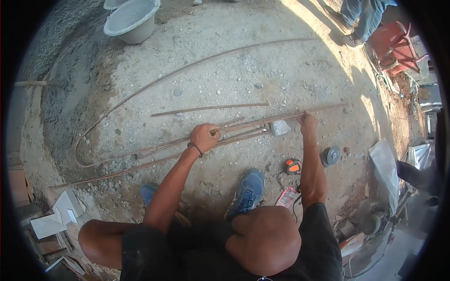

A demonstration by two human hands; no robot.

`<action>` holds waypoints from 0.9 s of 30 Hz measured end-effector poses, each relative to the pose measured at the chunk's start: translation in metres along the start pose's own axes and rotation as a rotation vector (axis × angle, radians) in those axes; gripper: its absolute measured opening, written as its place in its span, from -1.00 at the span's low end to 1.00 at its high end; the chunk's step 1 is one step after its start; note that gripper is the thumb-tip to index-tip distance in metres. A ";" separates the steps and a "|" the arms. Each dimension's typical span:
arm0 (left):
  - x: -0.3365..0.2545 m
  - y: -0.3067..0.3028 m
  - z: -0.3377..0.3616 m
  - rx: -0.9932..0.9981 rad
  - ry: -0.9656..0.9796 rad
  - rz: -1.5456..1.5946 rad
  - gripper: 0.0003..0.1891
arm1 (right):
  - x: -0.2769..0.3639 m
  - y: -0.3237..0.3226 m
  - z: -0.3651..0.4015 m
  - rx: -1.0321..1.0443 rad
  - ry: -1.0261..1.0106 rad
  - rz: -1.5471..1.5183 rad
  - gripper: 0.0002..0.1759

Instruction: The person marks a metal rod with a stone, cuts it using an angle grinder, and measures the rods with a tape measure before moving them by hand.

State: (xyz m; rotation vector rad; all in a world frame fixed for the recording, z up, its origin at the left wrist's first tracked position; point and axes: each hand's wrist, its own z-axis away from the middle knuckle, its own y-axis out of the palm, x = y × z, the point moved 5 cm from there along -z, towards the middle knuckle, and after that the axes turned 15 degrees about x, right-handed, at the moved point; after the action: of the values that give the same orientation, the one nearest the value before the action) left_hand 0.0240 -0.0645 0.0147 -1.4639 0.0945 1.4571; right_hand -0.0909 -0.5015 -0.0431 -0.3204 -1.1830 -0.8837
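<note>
Thin rusty steel rods [262,122] lie side by side across the ground in front of me. My left hand [204,136] is closed round them near the middle of the view, a dark band on its wrist. Farther right, my right hand [307,121] pinches the rods with its fingertips. One long rod [197,61] bends back in a wide loop at the left and arcs away from me. Beyond my hands lies a short loose rod [211,109]. A pale stone block [281,127] sits under the rods, between my hands.
Near my shoe [249,191] are an orange tape measure [292,166], a pink-labelled item [288,196] and a grey disc [330,155]. A mortar tub [133,23] stands far left. Far right are a person's legs [360,21] and a red wheelbarrow [391,44]. Broken tiles [58,213] lie left.
</note>
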 end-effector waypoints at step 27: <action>0.010 -0.031 -0.041 0.039 -0.095 0.094 -0.66 | 0.014 0.002 0.028 0.040 -0.002 -0.047 -0.80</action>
State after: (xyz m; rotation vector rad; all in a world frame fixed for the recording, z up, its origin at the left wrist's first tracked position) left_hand 0.0760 -0.0718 0.0142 -1.3727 0.1336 1.5899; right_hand -0.1064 -0.4884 -0.0195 -0.2621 -1.2126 -0.8997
